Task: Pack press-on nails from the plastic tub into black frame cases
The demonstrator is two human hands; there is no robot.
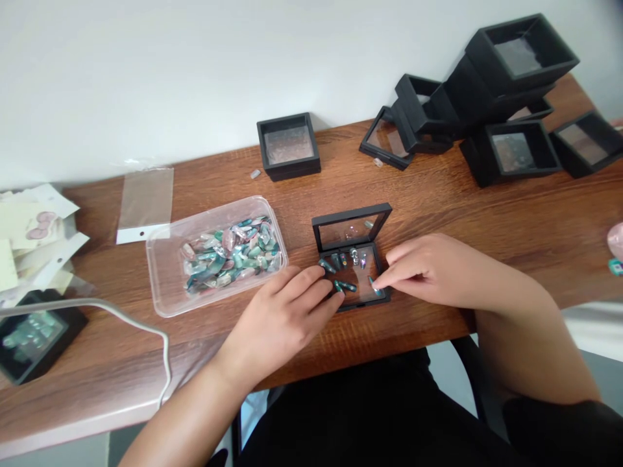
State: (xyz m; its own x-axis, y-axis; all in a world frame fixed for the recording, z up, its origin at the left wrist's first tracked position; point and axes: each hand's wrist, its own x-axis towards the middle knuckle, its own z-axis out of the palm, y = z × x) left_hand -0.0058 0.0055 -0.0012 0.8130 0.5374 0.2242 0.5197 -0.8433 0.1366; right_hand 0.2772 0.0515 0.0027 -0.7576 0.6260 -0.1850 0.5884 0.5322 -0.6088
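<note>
A small black display case lies with its lid raised. Several teal and silver press-on nails rest on its clear film. From the left, my left hand lies over the case's edge, fingers stretched out and apart. Its nearest fingertip is by a teal press-on nail; whether they touch is unclear. My right hand reaches in from the right with curled fingers, its fingertips closed at another teal nail near the right side. The thumb is mostly hidden.
Left of the case stands a clear plastic tub of wrapped nails. Black cases are piled at the back right, another at the back. A clear bag, cards and a white cable lie leftward.
</note>
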